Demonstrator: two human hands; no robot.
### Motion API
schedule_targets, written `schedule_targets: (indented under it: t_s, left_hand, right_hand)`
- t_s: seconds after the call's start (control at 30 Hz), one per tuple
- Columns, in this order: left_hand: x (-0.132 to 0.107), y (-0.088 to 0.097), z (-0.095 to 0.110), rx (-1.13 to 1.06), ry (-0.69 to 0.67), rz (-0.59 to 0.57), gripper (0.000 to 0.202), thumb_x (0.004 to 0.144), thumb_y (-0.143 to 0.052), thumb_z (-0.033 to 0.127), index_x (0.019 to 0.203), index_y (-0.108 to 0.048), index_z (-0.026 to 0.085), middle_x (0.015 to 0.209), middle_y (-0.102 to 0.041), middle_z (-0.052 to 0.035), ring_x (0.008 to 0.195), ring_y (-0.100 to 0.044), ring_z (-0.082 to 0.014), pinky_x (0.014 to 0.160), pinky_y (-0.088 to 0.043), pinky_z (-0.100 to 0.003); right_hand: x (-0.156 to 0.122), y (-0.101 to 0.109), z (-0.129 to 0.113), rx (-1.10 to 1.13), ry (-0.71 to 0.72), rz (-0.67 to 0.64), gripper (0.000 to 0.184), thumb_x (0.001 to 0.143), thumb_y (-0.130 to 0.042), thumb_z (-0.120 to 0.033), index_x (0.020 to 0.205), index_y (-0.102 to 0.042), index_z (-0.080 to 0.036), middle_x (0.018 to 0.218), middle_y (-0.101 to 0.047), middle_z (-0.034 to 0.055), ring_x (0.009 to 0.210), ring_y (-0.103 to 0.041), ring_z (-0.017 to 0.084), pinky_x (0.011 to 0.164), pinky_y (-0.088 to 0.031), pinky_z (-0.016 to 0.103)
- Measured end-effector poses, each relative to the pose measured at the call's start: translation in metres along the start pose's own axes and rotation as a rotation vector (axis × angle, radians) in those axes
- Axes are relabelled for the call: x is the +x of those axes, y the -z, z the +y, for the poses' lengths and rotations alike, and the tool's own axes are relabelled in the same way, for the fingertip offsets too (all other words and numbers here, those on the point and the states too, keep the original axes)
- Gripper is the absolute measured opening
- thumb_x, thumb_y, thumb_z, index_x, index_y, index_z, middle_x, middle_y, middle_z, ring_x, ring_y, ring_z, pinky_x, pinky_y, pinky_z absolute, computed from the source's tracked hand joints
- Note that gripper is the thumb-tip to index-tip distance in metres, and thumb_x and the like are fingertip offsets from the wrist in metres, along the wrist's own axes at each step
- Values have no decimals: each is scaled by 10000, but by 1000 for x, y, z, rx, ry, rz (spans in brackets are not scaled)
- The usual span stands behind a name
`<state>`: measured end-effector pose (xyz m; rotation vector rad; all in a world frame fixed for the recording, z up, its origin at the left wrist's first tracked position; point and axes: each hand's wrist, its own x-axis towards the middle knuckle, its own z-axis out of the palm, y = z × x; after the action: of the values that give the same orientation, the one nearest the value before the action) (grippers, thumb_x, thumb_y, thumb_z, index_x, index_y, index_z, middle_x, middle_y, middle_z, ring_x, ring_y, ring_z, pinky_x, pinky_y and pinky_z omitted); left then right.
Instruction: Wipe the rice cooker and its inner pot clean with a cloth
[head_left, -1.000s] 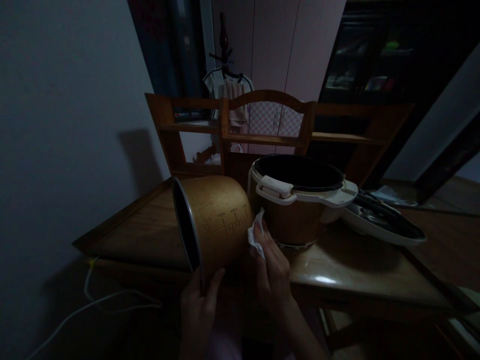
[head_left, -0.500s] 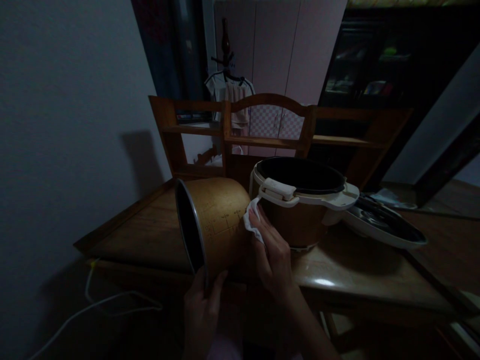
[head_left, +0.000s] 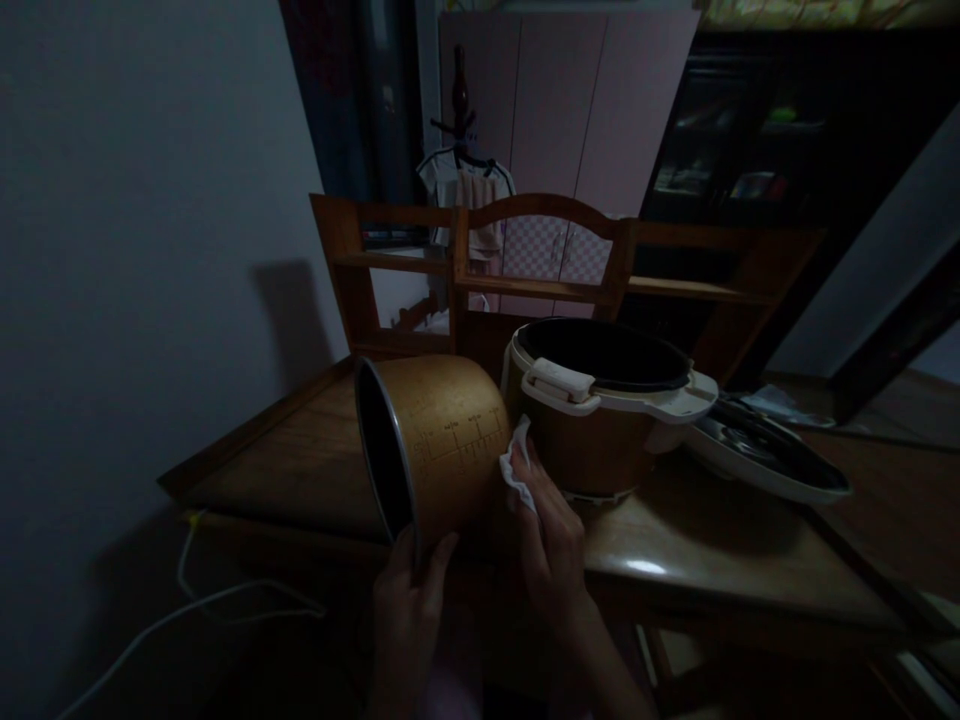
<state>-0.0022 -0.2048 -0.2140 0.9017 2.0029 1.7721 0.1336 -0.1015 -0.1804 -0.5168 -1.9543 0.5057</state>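
A gold rice cooker inner pot [head_left: 457, 430] lies tilted on its side, its dark mouth facing left and scale marks on its outer wall. My left hand [head_left: 411, 590] grips the pot's rim from below, thumb outside. In my right hand [head_left: 551, 530] is a bunched white cloth [head_left: 519, 468], held close to the pot's base; whether it touches there is hard to make out. Just behind that hand stands the rice cooker body [head_left: 585, 440], gold with a white rim and handle, its top uncovered and dark inside. The detached lid [head_left: 765, 455] rests to its right, underside up.
Everything stands on a wooden desk [head_left: 720, 550] with a low shelf [head_left: 547, 290] along its back. A wall [head_left: 150, 250] closes the left side. A white cable [head_left: 247, 595] hangs at the lower left. Clothes [head_left: 469, 200] hang on a stand beyond.
My right hand with the cloth has moved slightly right and down along the pot toward its base. The pot has turned a little, showing more of its scale marks. The view has shifted slightly.
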Motion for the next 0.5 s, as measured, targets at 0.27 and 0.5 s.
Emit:
schedule_targets:
  t_s: [0.27, 0.5]
  left_hand:
    - [5, 6, -8, -6, -49, -67, 454, 803, -628, 549, 1053, -692, 175, 1113, -722, -110, 1072, -655, -284, 946, -485, -361]
    - [6, 10, -11, -10, -86, -95, 431, 818, -624, 514, 1067, -693, 169, 1118, -719, -120, 1041, -666, -279, 916, -498, -352]
  right_hand:
    - [23, 1, -8, 31, -31, 37, 478, 1033, -320, -236, 1510, -331, -253, 1553, -332, 10, 1441, -286, 228, 1190, -283, 440]
    - [44, 1, -22, 3, 18, -15, 475, 1030, -316, -213, 1499, -357, -275, 1569, -290, -11, 1466, -200, 239, 1209, -241, 463]
